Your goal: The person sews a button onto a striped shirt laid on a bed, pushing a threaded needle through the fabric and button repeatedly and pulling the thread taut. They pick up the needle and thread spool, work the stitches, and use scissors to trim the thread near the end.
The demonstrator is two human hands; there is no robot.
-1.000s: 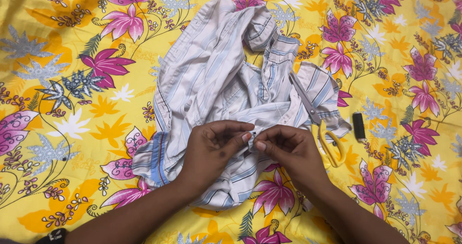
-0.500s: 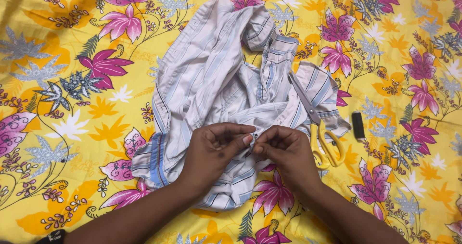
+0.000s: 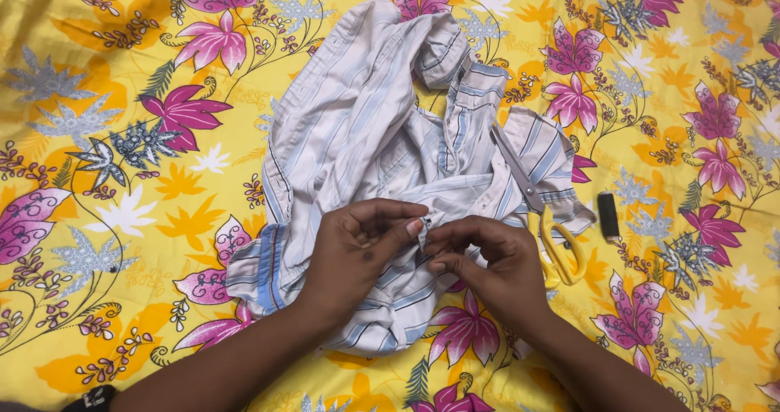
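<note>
Little has moved since the earlier frames: both hands stay bunched over the same spot on the shirt, and only the fingertips have shifted slightly, drawing closer around the small pale thing between them.

I see the striped shirt (image 3: 382,127) lying crumpled on a yellow bedsheet (image 3: 106,95) printed with pink and grey flowers. Everything else I place against that shirt. My left hand (image 3: 361,245) sits on its lower middle part, fingers (image 3: 406,229) curled in and pinched on a fold of the cloth, thumb tip pressed toward the right hand. My right hand (image 3: 487,262) meets it just to the right, fingers clenched on the same fold, touching the left fingertips. Between the two sets of fingertips is a tiny pale item, perhaps a button (image 3: 426,221); it is too small for me to tell for certain.

Scissors (image 3: 540,213) with yellow handles lie on the shirt's right edge, blades pointing up and left across the cloth, handles resting just beside my right hand on the sheet. A small dark spool-shaped object (image 3: 608,214) lies on the sheet further right of the shirt, apart from the scissors. A dark band (image 3: 89,397) shows at my left wrist, below and left of the shirt.
</note>
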